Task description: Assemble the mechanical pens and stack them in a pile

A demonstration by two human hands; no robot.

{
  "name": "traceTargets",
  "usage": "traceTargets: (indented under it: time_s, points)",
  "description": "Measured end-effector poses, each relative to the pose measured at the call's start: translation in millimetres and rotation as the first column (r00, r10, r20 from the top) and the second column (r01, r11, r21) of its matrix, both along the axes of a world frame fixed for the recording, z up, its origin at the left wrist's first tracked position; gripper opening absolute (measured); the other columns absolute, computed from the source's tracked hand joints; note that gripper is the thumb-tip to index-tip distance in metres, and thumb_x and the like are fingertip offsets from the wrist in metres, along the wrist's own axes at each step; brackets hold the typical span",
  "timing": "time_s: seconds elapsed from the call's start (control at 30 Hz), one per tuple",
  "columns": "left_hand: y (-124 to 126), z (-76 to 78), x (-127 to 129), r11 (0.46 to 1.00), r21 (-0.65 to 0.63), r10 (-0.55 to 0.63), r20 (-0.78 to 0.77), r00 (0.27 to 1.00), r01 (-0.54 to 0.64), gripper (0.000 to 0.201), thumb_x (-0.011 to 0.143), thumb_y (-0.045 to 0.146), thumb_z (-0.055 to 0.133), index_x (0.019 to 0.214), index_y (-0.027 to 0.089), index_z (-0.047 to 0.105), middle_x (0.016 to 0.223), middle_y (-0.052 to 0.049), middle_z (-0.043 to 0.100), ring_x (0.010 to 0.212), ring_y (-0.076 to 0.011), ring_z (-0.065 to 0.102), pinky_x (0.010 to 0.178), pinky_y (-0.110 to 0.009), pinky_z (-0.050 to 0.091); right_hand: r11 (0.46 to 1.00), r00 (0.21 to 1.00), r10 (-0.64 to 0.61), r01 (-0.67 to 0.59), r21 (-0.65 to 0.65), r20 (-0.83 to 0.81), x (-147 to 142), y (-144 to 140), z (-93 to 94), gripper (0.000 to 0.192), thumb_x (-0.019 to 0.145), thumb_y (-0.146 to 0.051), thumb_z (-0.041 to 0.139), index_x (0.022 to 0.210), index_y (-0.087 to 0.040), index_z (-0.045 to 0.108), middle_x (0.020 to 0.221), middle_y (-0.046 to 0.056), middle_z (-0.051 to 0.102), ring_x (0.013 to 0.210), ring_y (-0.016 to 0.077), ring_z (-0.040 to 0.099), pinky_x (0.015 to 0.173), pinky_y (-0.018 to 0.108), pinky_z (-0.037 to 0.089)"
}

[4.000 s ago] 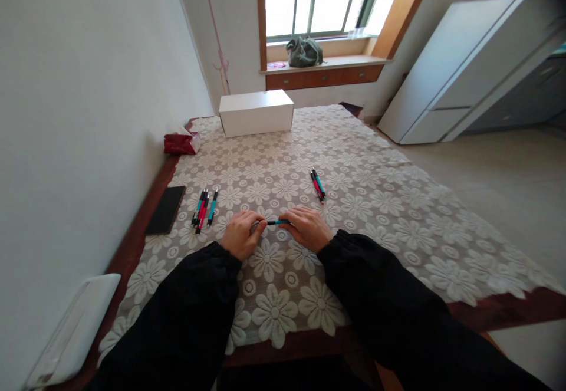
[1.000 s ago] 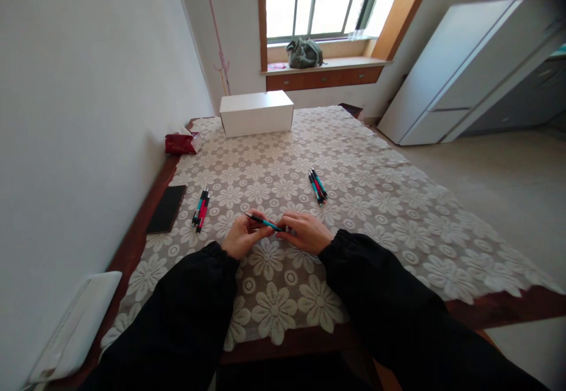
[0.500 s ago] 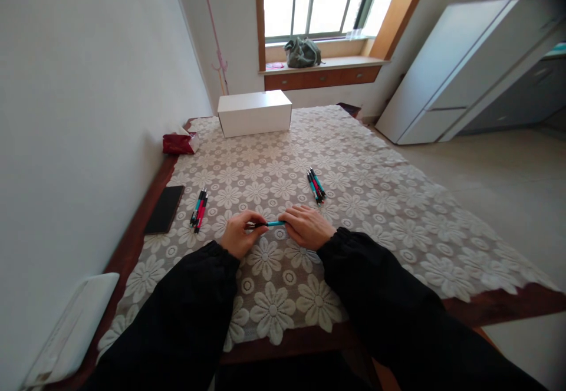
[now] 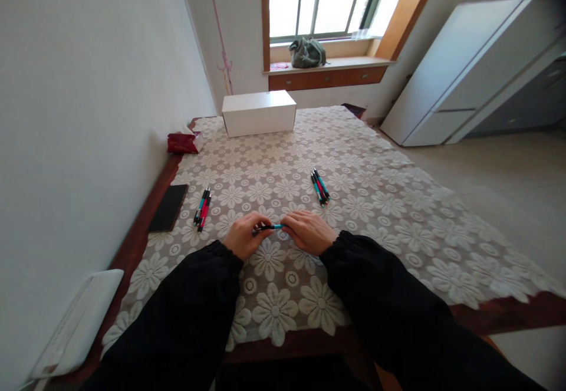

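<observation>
you've got a teal pen [image 4: 270,227] pinched between both hands just below the middle of the frame, right over the lace tablecloth [image 4: 398,214]. your left hand [image 4: 242,241] is closed on the dark end and your right hand [image 4: 312,231] is closed on the teal end, so it's held level between them and sits low, maybe touching the cloth, hard to tell. my guess at the main risk: if it's being pulled or twisted apart, a small inner part could pop out and vanish into the holes of that lace. grip looks like fingertips only, so a slip could send it rolling. also watch you don't mix your piles, the pens at left [image 4: 202,206] and the pens at centre right [image 4: 319,186] look alike. the phone [image 4: 168,207] sits by the left edge, well apart from your elbows.
</observation>
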State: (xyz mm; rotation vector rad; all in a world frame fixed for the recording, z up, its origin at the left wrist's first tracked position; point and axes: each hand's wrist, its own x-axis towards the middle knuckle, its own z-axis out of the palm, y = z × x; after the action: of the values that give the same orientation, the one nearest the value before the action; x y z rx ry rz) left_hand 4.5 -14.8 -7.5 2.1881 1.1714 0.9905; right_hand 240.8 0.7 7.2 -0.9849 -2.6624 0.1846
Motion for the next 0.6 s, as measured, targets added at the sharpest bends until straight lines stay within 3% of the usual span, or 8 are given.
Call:
traceTargets:
  time_s: [0.2,0.6]
  points:
    - [-0.5,6.9,-2.3,0.994,0.098,-0.016,-0.250,0.968,0.042,0.010,0.091,0.029,0.073,0.094,0.023,0.066,0.092,-0.001,0.070,0.090,-0.0215,0.065,0.080,-0.034,0.052,0.997,0.999,0.011,-0.015,-0.082,-0.049,-1.9,-2.9,-3.7,0.023,0.107,-0.031,0.045,0.097,-0.019,0.063,0.086,0.004,0.068,0.082,0.0199,0.065,0.072,0.029,0.040]
    - [-1.6,8.8,-0.8,0.998,0.059,-0.014,-0.223,0.975,0.028,0.011,0.092,0.036,0.071,0.090,0.025,0.071,0.089,-0.002,0.074,0.088,-0.0218,0.065,0.081,-0.035,0.052,0.995,0.998,-0.037,0.041,-0.094,0.047,-3.9,-2.0,-8.2,0.019,0.104,-0.026,0.050,0.088,-0.019,0.058,0.079,0.004,0.067,0.075,0.0187,0.064,0.064,0.028,0.035]
